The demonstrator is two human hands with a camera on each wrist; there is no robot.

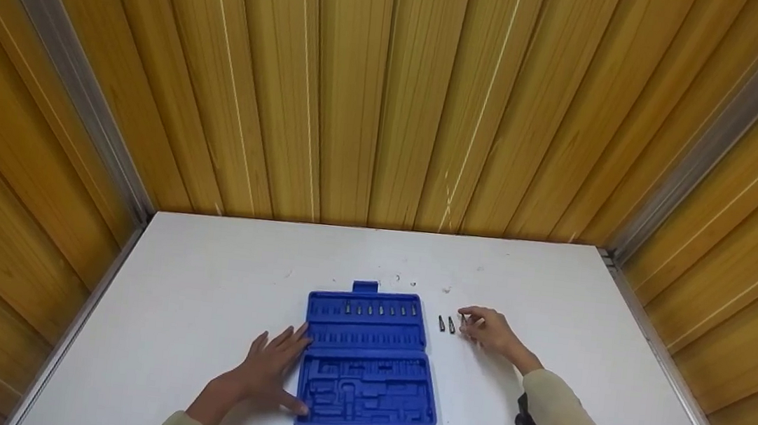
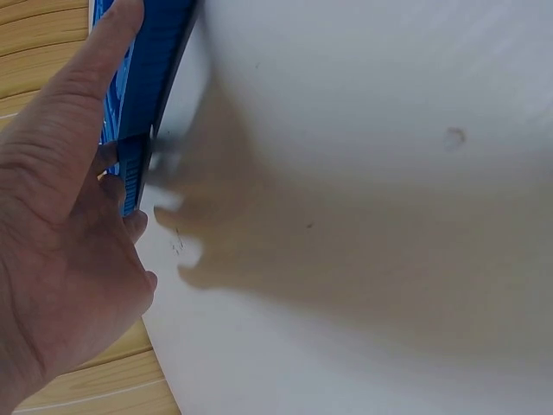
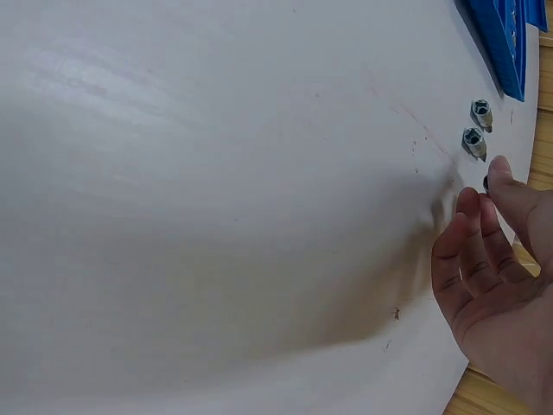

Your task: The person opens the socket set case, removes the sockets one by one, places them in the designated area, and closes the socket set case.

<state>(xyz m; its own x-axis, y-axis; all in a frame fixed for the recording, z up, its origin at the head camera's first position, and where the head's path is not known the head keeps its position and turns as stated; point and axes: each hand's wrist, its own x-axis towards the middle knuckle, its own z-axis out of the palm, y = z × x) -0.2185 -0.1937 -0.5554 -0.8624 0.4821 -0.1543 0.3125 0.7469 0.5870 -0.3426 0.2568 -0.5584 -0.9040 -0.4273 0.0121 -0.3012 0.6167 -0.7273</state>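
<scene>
A blue plastic tool case point(image 1: 364, 352) lies unfolded on the white table, with a row of small metal socket bits point(image 1: 381, 309) in its far half. My left hand point(image 1: 267, 370) is spread along the case's left side. Its thumb point(image 2: 112, 30) rests on the near left corner, and the other fingers touch the edge farther up. Right of the case, my right hand point(image 1: 490, 331) pinches a socket bit point(image 1: 463, 318) between thumb and fingers; most of that bit is hidden in the right wrist view. Two more bits point(image 3: 474, 143) lie beside the fingertips, hollow ends towards the right wrist camera.
The near half of the case has moulded recesses point(image 1: 366, 398) of various shapes. A latch tab point(image 1: 365, 286) sticks out from its far edge. Yellow wood-look panels point(image 1: 391, 101) rise behind the white table point(image 1: 217, 280) and at both sides.
</scene>
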